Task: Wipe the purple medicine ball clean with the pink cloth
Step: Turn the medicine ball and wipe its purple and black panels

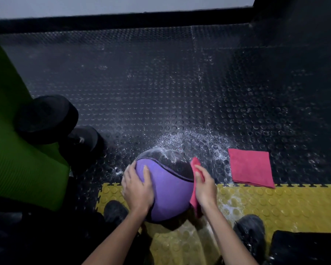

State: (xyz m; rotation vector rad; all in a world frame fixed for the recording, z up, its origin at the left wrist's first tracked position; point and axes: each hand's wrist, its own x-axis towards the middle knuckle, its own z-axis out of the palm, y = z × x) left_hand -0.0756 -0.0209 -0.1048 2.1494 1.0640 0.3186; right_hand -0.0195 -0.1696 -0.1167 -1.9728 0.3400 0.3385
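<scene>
Because the ball (pixel 166 188) would roll on the floor mat (pixel 160 83), your left hand (pixel 137 188) braces its left side with fingers spread flat. Your right hand (pixel 204 186), also flat, presses the cloth (pixel 194 163) against the right side, ready to rub. A spare cloth (pixel 251 167) lies folded nearby.

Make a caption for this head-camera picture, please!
Left hand steadies the purple medicine ball while the right hand presses a pink cloth against its side.

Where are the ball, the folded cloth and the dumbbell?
Ball (pixel 172 197): head view, on its purple front panel.
Folded cloth (pixel 250 167): head view, middle of its top.
Dumbbell (pixel 46 117): head view, on its bigger black end.
</scene>
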